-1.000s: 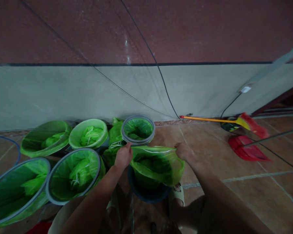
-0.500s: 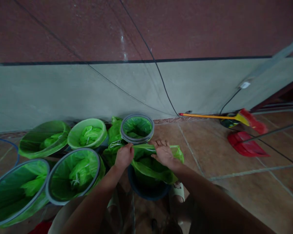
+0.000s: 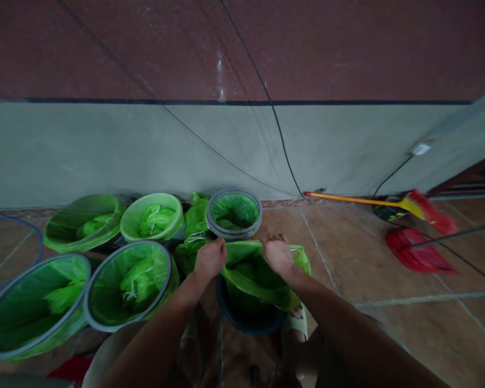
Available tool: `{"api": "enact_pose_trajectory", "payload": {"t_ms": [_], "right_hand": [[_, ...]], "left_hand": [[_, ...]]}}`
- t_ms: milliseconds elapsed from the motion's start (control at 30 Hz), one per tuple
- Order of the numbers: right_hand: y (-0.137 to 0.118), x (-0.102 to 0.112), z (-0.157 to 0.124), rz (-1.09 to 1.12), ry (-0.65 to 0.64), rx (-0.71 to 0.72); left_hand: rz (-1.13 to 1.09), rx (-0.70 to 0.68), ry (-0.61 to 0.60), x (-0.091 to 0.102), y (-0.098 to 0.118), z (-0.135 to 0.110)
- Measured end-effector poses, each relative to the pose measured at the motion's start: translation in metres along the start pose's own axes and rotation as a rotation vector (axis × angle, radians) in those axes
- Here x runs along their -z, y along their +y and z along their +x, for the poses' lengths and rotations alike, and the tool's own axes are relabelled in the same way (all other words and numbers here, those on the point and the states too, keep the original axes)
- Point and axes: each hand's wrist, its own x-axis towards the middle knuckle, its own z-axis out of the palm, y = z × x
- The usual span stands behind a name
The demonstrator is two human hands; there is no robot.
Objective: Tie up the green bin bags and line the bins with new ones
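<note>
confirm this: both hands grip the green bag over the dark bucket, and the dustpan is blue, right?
The dustpan is red, not blue, in the head view. The left hand and right hand do grip the green bag over the dark bucket.

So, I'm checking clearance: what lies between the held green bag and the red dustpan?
In the head view, just brown tiled floor separates the bag and the dustpan.

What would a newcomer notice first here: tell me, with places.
Bottom centre, the bright green bag, its far edge held by the left hand and right hand above a dark blue bucket. To the left, four green-lined bins crowd together. Far right, a red dustpan and a broom with an orange handle stand out.
</note>
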Motion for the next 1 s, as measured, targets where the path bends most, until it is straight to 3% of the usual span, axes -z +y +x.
{"api": "enact_pose_trajectory", "payload": {"t_ms": [133,267,400,500,633,700,867,1000], "right_hand": [[0.002,0.006,-0.004,0.028,0.066,0.009],[0.002,0.006,-0.006,0.043,0.067,0.043],[-0.003,0.001,-0.008,0.030,0.078,0.123],[-0.008,-0.002,-0.010,0.019,0.091,0.180],[-0.010,0.000,-0.014,0.032,0.077,0.192],[-0.009,0.001,-0.014,0.041,0.070,0.169],[-0.008,-0.001,-0.012,0.061,0.102,0.147],[-0.011,-0.005,-0.012,0.072,0.100,0.151]], "left_hand": [[-0.072,-0.036,-0.024,-0.001,0.000,0.000],[-0.452,-0.105,0.050,-0.001,0.000,0.008],[-0.712,-0.072,0.067,-0.009,0.002,0.025],[-0.777,-0.070,-0.044,-0.021,0.008,0.033],[-0.975,-0.060,-0.382,-0.033,0.020,0.030],[-1.061,-0.026,-0.472,-0.034,0.025,0.027],[-1.137,0.098,-0.470,-0.031,0.027,0.021],[-1.069,0.046,-0.466,-0.033,0.027,0.018]]}}
